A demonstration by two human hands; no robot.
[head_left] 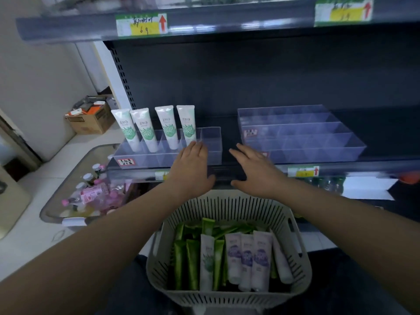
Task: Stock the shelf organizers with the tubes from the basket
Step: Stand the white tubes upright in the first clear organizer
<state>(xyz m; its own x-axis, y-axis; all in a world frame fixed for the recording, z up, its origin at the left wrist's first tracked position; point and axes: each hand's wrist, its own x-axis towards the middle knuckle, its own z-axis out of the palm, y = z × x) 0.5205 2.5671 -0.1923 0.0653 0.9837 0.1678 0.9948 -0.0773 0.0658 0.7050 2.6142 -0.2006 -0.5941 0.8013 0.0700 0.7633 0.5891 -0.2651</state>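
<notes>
Four white plastic tubes with green print (pixel 167 127) stood upright, caps down, along the back row of the left clear acrylic organizer (pixel 213 142) on the dark metal shelf (pixel 228 133). They leaned slightly and filled the row from its left end. Your left hand (pixel 193 164) reached palm down over the right front part of that organizer. Its fingers were straight, close together and holding nothing; whether the fingertips touched the acrylic could not be told. Your right hand (pixel 252 169) was spread palm down over the shelf's front edge, between the two organizers, fingers loosely fanned and holding nothing. The right clear acrylic organizer with tiered compartments (pixel 318 142) sat well apart from the left one, just beyond your right fingertips.

Below your wrists sat the pale grey slotted plastic basket (pixel 227 201). In it lay the rest of the stock: many green tubes (pixel 192 264) on the left, several white tubes with purple print (pixel 260 258) on the right, and one white tube with green print (pixel 206 262) between them. A clear bin of pink bottles (pixel 91 196) stood on the floor to your left.
</notes>
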